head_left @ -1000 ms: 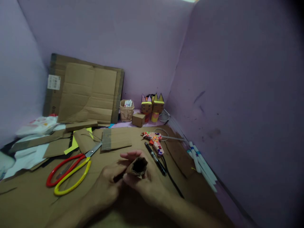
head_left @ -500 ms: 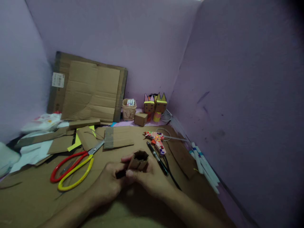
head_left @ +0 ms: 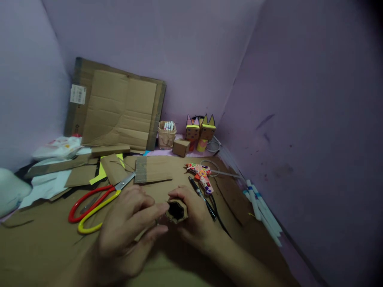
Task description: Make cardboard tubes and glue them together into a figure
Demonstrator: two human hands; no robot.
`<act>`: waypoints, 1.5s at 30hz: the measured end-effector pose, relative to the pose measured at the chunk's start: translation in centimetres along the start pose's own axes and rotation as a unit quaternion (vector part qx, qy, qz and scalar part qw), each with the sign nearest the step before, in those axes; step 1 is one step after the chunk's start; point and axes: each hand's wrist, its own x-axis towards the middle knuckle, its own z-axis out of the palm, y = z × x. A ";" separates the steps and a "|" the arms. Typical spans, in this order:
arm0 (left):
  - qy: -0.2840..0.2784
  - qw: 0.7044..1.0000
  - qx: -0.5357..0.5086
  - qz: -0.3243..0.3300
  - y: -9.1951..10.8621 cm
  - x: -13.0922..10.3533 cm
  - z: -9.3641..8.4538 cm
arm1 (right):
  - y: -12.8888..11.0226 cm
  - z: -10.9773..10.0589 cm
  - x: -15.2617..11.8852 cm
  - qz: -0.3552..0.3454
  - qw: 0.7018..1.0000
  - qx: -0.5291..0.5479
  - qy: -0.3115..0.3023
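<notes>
My left hand point(head_left: 122, 233) has just come away open, fingertips at the cardboard tube point(head_left: 176, 221)'s nine o'clock, touching or not I can't tell, so my right hand point(head_left: 199, 221) alone steadies it, glue gun point(head_left: 200, 170) at one o'clock beyond.

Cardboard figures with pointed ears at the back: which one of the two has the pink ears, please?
The left figure, the one nearer the marker basket; its ears are pinkish, while the right figure has yellowish-brown ears.
</notes>
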 end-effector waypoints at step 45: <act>-0.014 0.540 -0.559 -0.629 -2.8 -0.3 2.8 | -2.1 -1.8 1.2 -0.037 0.986 0.067 0.147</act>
